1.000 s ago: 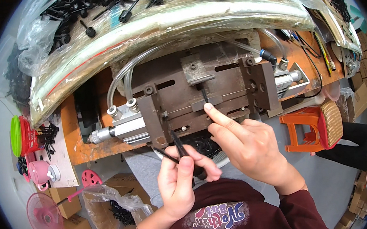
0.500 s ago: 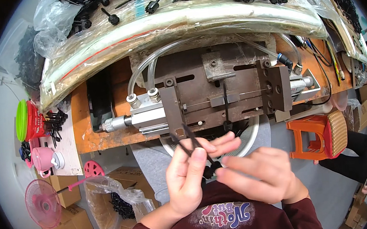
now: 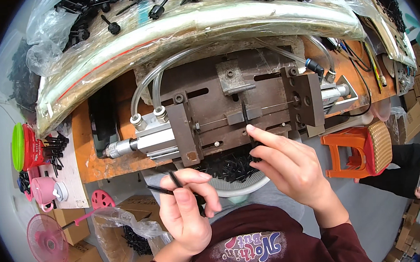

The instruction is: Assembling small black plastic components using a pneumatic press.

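My right hand [image 3: 293, 168] pinches a black plastic part [image 3: 245, 112] with a thin stem. Its stem lies across the small metal block [image 3: 254, 112] at the middle of a brown steel clamping fixture [image 3: 212, 103]; the thicker end is partly hidden by my fingers. My left hand [image 3: 187, 215], lower and to the left, is closed on black stemmed parts [image 3: 160, 189], whose stems stick out past the thumb and forefinger. Their other ends are mostly hidden in the palm. Air cylinders [image 3: 157, 141] with clear hoses flank the fixture.
Under the bench's front edge, a white round basket [image 3: 242, 190] holds many black pieces. More stemmed parts [image 3: 157, 11] lie on the plastic-wrapped ledge behind the fixture. A pink fan [image 3: 48, 241] and a lined carton [image 3: 110, 234] stand left, an orange stool [image 3: 339, 154] right. A person sits farther right.
My hands have separated. The right moved up to the black part at the fixture, while the left shifted left with its parts. The view has shifted slightly, showing more of the basket.
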Motion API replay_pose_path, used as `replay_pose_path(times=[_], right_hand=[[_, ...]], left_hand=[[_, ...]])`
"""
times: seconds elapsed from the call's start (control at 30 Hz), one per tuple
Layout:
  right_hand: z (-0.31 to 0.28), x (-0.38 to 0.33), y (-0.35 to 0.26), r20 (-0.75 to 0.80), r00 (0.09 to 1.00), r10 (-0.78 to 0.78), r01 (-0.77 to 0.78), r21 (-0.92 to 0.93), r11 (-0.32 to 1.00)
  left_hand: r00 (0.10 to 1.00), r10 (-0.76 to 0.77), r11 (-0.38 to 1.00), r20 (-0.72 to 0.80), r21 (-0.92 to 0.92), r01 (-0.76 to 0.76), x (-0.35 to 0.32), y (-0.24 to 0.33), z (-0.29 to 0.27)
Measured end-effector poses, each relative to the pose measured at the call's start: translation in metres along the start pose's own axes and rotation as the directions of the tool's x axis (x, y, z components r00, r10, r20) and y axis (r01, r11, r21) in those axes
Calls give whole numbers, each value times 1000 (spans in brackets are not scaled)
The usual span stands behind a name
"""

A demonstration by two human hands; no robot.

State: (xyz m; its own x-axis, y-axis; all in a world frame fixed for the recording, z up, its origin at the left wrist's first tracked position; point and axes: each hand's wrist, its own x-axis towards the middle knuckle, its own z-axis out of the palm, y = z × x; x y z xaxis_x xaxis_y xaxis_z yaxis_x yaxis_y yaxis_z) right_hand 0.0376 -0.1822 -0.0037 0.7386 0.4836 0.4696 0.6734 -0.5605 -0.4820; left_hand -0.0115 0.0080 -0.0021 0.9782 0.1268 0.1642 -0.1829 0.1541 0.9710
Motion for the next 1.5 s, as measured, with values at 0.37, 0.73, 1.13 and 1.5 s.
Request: replay_pose_path(times=[0.37, 0.73, 1.13, 1.5], right_hand=[[1, 10, -1, 62, 997, -56, 70, -252, 965], [-1, 13, -8, 95, 995, -10, 37, -286, 958], [-10, 3, -41, -60, 982, -177, 181, 84, 980], [-12, 0, -20, -46, 998, 44, -38, 114, 993]], left_hand=[[983, -149, 972, 107, -165, 165, 0, 0, 4], [931, -305, 876, 203, -324, 357, 5, 4, 5], [898, -357, 851, 256, -308, 426, 2, 3, 7], [869, -325, 905, 373, -142, 400, 1, 1, 5]])
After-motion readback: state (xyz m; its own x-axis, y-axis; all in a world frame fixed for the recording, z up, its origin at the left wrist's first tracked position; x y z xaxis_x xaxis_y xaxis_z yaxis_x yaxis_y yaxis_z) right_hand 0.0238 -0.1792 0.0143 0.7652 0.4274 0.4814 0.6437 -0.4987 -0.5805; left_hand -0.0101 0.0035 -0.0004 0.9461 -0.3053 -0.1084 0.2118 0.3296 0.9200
